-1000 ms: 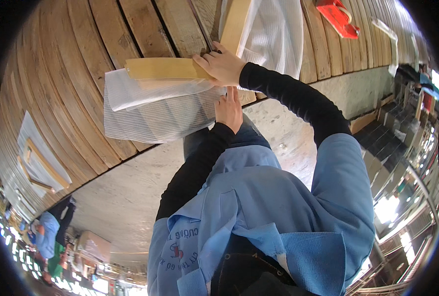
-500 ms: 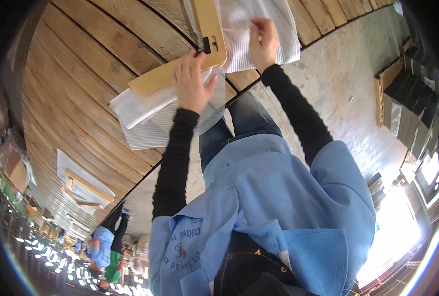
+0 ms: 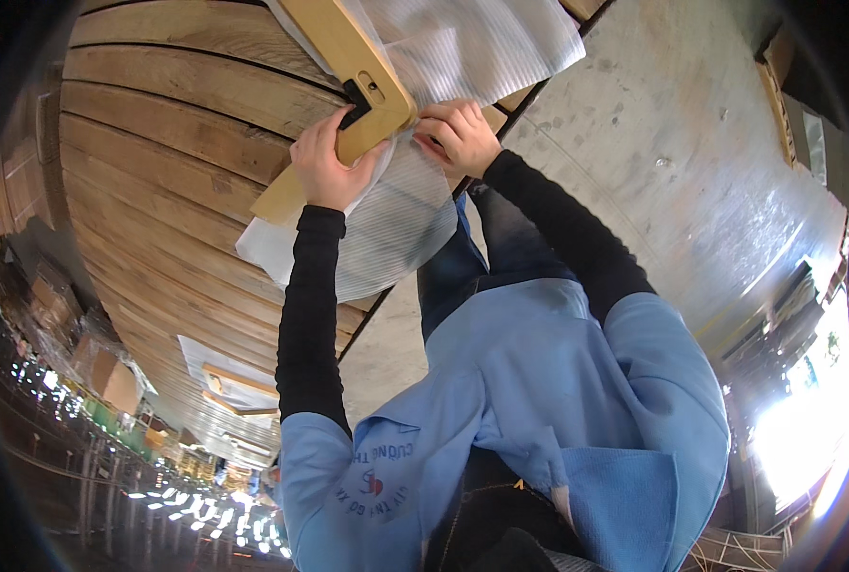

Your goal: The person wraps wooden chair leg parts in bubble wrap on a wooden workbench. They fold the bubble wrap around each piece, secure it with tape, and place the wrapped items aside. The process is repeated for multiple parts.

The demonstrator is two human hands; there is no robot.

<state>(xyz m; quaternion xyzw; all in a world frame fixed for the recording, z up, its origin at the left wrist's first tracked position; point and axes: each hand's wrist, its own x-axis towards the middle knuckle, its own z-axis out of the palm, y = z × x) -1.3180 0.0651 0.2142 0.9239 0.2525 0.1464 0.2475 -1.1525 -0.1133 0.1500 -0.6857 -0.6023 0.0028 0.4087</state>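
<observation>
An L-shaped piece of light wood, with a slot and a black fitting near its corner, lies on white ribbed foam sheet. My left hand grips its shorter arm just below the corner, thumb on the near side and fingers on the far side by the fitting. Close to the outside of the corner, my right hand has its fingers curled and pinched at the foam's edge. Another stretch of foam spreads to the right of the longer arm. The palm side of my right hand is partly hidden.
The wooden slatted table runs away to the left, its edge passing in front of my legs. Farther along it lies another wooden piece on white foam. Grey concrete floor stretches to the right, with cartons beyond.
My right hand has come down and left from above the foam to the wood's corner. My left hand has closed round the shorter arm. The view has turned somewhat.
</observation>
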